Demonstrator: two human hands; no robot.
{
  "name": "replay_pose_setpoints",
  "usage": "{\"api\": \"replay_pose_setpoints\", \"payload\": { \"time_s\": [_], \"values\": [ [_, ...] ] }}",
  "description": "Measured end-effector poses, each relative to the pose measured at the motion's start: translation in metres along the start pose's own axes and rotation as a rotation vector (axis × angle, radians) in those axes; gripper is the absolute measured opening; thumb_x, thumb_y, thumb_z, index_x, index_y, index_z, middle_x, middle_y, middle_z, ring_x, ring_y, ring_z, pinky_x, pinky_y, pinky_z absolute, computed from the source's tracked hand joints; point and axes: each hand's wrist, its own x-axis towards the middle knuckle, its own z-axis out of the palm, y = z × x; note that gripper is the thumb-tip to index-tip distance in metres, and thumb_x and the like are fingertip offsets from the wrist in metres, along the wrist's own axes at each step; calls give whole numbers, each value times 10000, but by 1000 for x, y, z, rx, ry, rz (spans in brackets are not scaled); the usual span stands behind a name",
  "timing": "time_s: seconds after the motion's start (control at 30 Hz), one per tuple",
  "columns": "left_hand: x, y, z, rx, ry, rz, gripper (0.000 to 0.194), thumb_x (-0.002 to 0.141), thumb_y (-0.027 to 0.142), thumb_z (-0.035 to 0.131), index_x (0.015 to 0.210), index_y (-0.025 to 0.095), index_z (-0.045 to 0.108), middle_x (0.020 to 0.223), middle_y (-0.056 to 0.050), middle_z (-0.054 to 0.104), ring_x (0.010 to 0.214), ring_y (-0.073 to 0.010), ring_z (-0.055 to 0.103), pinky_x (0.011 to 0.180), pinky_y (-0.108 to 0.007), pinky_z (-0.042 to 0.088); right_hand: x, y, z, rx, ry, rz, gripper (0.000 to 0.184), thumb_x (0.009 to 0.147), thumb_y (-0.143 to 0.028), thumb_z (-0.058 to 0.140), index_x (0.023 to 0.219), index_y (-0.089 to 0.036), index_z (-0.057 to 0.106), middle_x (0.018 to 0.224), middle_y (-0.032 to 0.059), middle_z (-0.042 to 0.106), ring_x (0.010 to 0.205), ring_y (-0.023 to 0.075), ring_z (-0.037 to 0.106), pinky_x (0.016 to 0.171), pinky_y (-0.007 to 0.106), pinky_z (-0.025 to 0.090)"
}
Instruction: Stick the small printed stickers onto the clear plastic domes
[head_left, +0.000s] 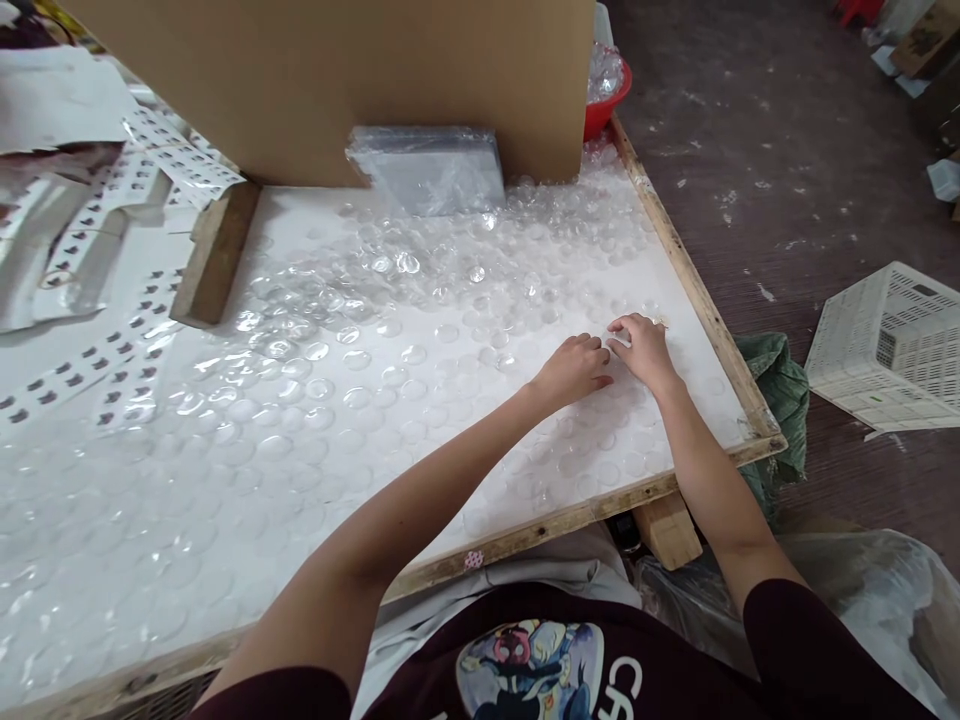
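Many clear round plastic discs (pixel 356 397) lie flat on the white tabletop (pixel 697 350), spread singly near me and heaped further back. Over the right part of the table, my left hand (pixel 574 368) is closed, its fingers curled down close to the discs. Whatever those fingers hold, if anything, is hidden. Just to its right, almost touching it, is my right hand (pixel 645 352). Its thumb and forefinger are apart and bent toward the left hand, with nothing visible between them. Small pale yellowish bits (pixel 660 321) show beside the right hand's knuckles.
A wooden rim (pixel 690 270) edges the table. A cardboard sheet (pixel 360 70) stands at the back behind a plastic-wrapped stack (pixel 442 175). At left lie a wood block (pixel 214 255) and printed sticker strips (pixel 124 365). A red basin (pixel 604 110) and white crate (pixel 892 345) are beyond.
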Motion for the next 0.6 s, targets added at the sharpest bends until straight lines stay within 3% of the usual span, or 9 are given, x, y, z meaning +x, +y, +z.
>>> {"api": "replay_pose_setpoints", "payload": {
  "time_s": [0.27, 0.43, 0.6],
  "values": [
    [0, 0, -4, -111, 50, -77, 312, 1008, 156, 394, 1012, 140, 705, 950, -122, 740, 946, -256, 683, 866, -388, 516, 4, 9, 5, -29, 70, 24, 138, 906, -209, 559, 867, -201, 691, 1003, 89, 709, 954, 263, 607, 936, 432, 347],
    [1, -5, -4, -206, 93, -179, 314, 1022, 156, 383, 1142, 158, 673, 1081, -105, 756, 961, -228, 711, 831, -338, 542, 3, 14, 2, -30, 157, 59, 130, 898, -208, 566, 911, -196, 694, 1014, 111, 714, 1010, 296, 597, 930, 433, 370],
    [6, -10, -5, -253, 100, -241, 297, 981, 101, 438, 1118, 171, 692, 1003, -75, 758, 909, -210, 718, 806, -319, 549, 3, 14, 3, 28, 94, -11, 101, 881, -220, 604, 942, -213, 684, 1051, 91, 711, 973, 271, 607, 946, 432, 378]
  ]
}}
